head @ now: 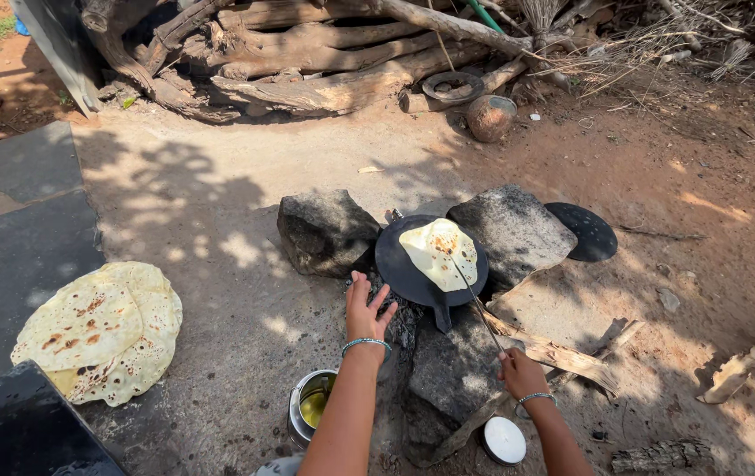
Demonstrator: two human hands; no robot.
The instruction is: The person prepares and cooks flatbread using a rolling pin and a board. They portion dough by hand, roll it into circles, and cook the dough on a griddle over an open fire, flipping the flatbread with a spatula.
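Note:
A pale flatbread (438, 251) with brown spots lies on a black round griddle (399, 263) set on dark stones. My left hand (365, 310) is open with fingers spread, just below the griddle's near left edge, holding nothing. My right hand (519, 371) is closed on the end of a thin metal stick (474, 301) whose far tip rests on the flatbread. Both wrists wear beaded bracelets.
Cooked flatbreads (100, 330) are stacked at the left on a dark slab (16, 256). A steel pot (310, 405) of yellow liquid and a round lid (504, 439) sit near me. A second black disc (585, 231), a clay pot (489, 117) and piled logs (307, 62) lie beyond.

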